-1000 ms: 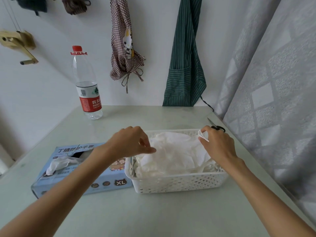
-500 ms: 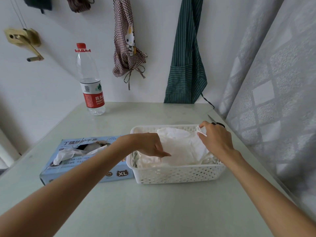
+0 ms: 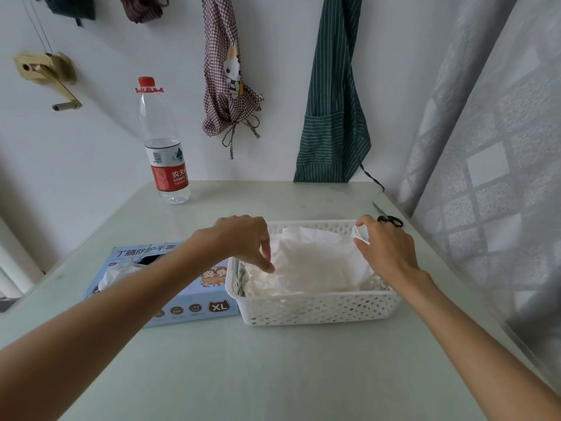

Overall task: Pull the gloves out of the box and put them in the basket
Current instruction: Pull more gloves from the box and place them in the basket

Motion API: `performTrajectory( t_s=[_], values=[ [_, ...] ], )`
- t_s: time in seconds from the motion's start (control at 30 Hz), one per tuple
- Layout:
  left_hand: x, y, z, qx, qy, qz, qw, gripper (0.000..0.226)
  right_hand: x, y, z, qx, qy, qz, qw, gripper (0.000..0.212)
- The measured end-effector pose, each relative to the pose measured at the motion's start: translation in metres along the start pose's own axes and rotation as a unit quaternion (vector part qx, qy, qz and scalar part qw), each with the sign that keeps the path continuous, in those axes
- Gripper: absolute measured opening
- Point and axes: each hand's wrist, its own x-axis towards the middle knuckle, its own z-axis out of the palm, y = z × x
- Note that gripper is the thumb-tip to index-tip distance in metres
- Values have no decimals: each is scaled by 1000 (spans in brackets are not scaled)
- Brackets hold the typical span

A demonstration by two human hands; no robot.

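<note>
A white perforated basket (image 3: 315, 309) sits on the table with a pile of thin white gloves (image 3: 315, 262) in it. My right hand (image 3: 387, 247) pinches the top glove's edge at the basket's far right corner. My left hand (image 3: 243, 238) reaches over the basket's left end, its fingertips down on the same glove. To the left of the basket lies the light blue glove box (image 3: 194, 302), marked XL. A white glove (image 3: 117, 275) sticks out of its top opening, partly hidden by my left forearm.
A water bottle (image 3: 165, 144) with a red cap stands at the table's back left. Black scissors (image 3: 390, 220) lie just behind my right hand near the curtain (image 3: 485, 165). Aprons hang on the wall behind. The pale table (image 3: 273, 375) stretches toward me.
My left hand has shifted on the glove at the basket's left end, fingertips now pointing down onto it. My right hand keeps its pinch at the far right corner.
</note>
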Motion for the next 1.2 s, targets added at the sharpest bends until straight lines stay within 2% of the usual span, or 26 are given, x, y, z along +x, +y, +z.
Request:
performTrajectory(
  t_s=[0.07,0.13,0.2,0.27,0.33,0.4,0.47,0.53,0.57,0.63,0.7,0.8,0.93,1.07,1.2],
  values=[
    [-7,-7,-4,21,21,-28,999,25,-2,0,0,2,-6,-4,1000,34],
    [-8,-10,-4,14,78,-45,996,17,-3,1,-2,8,-8,-7,1000,38],
    [-6,-9,4,-19,102,-49,993,26,-5,2,-6,6,-9,-12,1000,40],
    [-4,-4,14,-13,46,-62,997,52,-6,5,-10,-3,1,-19,1000,41],
    [-2,-1,24,-6,-11,-64,998,65,-8,8,-17,-13,14,-22,1000,43],
    [-2,-1,26,-38,13,-39,998,60,-11,6,-26,14,31,-31,999,42],
    [-5,-1,23,-62,60,-3,996,50,-16,-6,-37,112,22,-69,991,30],
    [-9,1,22,-68,62,34,995,45,-22,-27,-48,234,-75,-118,962,18],
    [-10,3,22,-63,55,46,995,45,-26,-38,-50,260,-134,-140,946,17],
    [-11,6,27,-44,64,59,995,41,-30,-55,-44,225,-198,-174,938,26],
    [-10,9,31,-23,104,70,992,28,-31,-65,-32,193,-192,-173,947,30],
    [-14,10,27,-20,141,76,987,15,-33,-69,-15,250,-185,-123,942,19],
    [-24,-9,-7,-95,21,55,994,8,-30,-62,-14,308,-211,-85,924,4],
    [3,-19,-7,-108,62,11,992,20,-12,-55,-17,361,-171,-44,916,9],
    [36,-10,15,-83,1,9,996,34,-4,-68,-8,353,-232,-53,905,16]
  ],
)
